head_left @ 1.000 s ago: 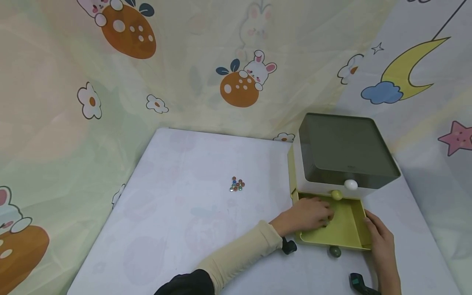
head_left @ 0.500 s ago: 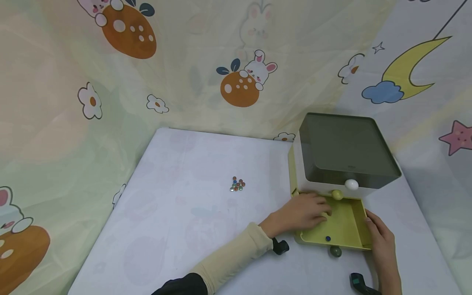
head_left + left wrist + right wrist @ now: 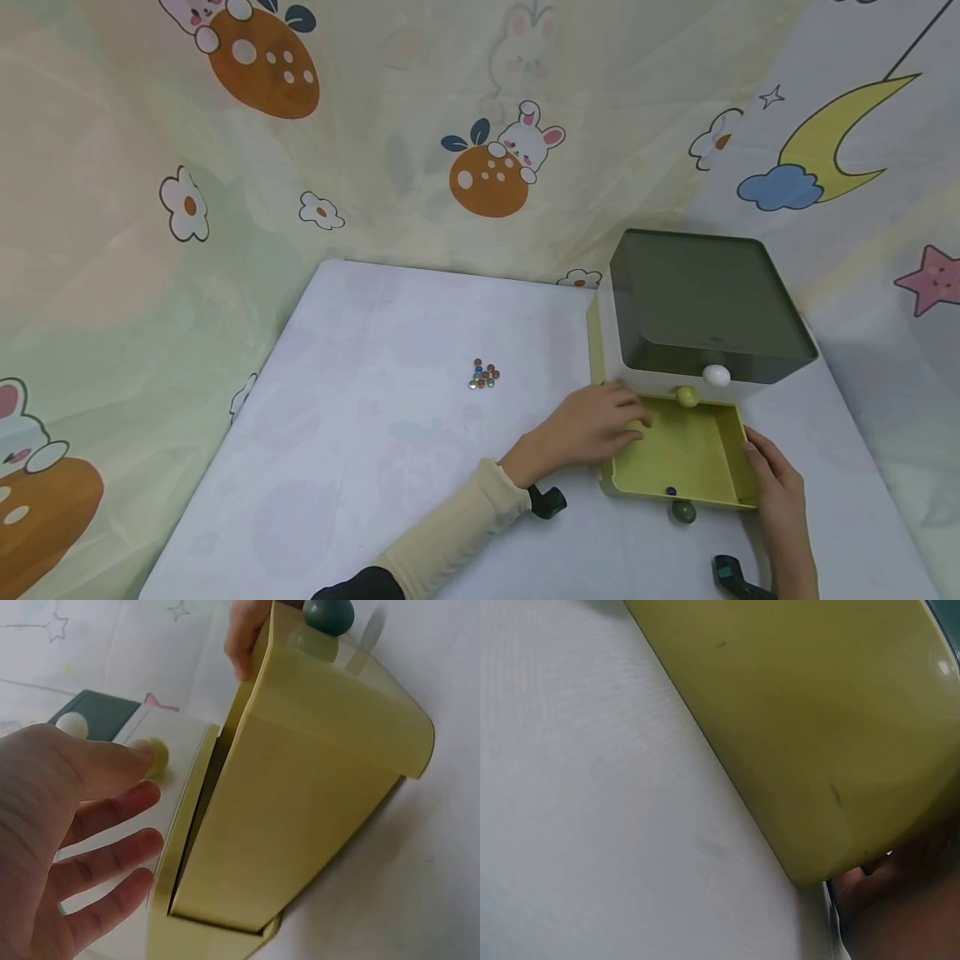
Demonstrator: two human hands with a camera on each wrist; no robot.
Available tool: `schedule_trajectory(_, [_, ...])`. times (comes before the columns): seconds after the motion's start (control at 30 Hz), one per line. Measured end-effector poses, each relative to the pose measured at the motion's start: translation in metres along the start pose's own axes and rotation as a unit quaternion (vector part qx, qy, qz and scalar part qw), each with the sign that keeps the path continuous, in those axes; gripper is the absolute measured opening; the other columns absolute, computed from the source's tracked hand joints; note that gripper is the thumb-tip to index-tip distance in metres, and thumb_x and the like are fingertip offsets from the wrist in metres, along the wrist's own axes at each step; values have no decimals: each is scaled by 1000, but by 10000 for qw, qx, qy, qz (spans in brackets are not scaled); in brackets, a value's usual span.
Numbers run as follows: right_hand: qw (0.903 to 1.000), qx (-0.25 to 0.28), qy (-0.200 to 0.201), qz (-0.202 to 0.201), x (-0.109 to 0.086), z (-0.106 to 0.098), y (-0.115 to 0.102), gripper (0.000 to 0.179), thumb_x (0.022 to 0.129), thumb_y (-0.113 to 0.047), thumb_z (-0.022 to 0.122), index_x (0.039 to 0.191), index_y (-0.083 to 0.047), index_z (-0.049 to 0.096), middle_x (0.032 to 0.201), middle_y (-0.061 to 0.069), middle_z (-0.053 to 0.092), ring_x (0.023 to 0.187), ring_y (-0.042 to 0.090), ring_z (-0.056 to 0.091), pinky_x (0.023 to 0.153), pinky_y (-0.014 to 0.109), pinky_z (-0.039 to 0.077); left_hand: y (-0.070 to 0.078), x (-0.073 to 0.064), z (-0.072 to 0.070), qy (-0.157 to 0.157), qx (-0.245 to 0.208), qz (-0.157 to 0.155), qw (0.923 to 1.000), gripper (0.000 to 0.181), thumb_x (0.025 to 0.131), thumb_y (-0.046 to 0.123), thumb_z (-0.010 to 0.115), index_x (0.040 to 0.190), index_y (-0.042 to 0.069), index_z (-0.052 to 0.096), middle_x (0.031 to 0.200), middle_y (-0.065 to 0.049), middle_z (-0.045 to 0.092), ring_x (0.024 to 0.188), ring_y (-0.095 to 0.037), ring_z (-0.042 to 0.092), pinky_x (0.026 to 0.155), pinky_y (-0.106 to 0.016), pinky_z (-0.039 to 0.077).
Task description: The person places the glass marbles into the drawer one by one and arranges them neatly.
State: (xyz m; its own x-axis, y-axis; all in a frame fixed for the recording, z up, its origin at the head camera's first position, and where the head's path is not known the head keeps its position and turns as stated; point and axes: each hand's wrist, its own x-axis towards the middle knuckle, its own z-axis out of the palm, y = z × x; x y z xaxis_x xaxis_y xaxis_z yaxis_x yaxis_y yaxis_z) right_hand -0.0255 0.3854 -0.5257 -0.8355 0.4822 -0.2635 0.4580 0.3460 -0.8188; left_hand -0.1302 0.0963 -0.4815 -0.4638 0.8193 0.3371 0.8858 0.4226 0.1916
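A yellow-green drawer [image 3: 690, 454] is pulled out of the bottom of a small chest of drawers [image 3: 708, 292]. One dark blue marble [image 3: 671, 491] lies in it, close to the front wall. My left hand [image 3: 581, 429] hovers over the drawer's left wall with loosely bent, spread fingers and nothing in them; in the left wrist view the hand [image 3: 90, 817] shows the gap between thumb and fingers. At the opposite side my right hand [image 3: 780, 483] grips the drawer's right wall. In the right wrist view, the drawer's outer face [image 3: 817, 735] hides most of the right hand's fingers.
Several small coloured marbles [image 3: 483, 375] sit in a cluster on the white table [image 3: 360, 400], left of the chest. The chest has a dark green top, and its knobs are white [image 3: 717, 376], yellow-green [image 3: 687, 396] and dark green [image 3: 683, 512]. A patterned cloth [image 3: 375, 125] hangs behind.
My left hand has let go of the dark blue marble and drawn back left out of the drawer. The marble has rolled to the front wall. My right hand stays in place.
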Motion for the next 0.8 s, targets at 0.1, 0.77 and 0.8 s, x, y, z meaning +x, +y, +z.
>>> schedule_trajectory(0.1, [10000,26,2,51,0,0,-1,56,113,-47,32,164,-24,33,175,-5,23,165,19,12,134,48,10,-3,-6,-5,132,-193,-95,9997,18,101,34,69,118,30,74,118,15,71,109,-6,63,90,-16,50])
schedule_trajectory(0.77, [10000,82,-36,-29,-3,-1,-1,57,112,-49,33,164,-24,34,174,-4,24,165,19,12,134,49,10,-46,-50,-21,170,-1051,-1383,9846,19,101,31,71,118,23,75,121,9,73,112,-11,66,92,-20,54])
schedule_trajectory(0.8, [10000,82,-40,-26,-3,-1,-1,57,112,-49,33,164,-24,34,175,-4,24,165,20,12,133,49,10,-48,-52,-22,193,-1067,-1444,9836,19,101,31,71,118,23,75,121,9,73,112,-11,66,92,-21,54])
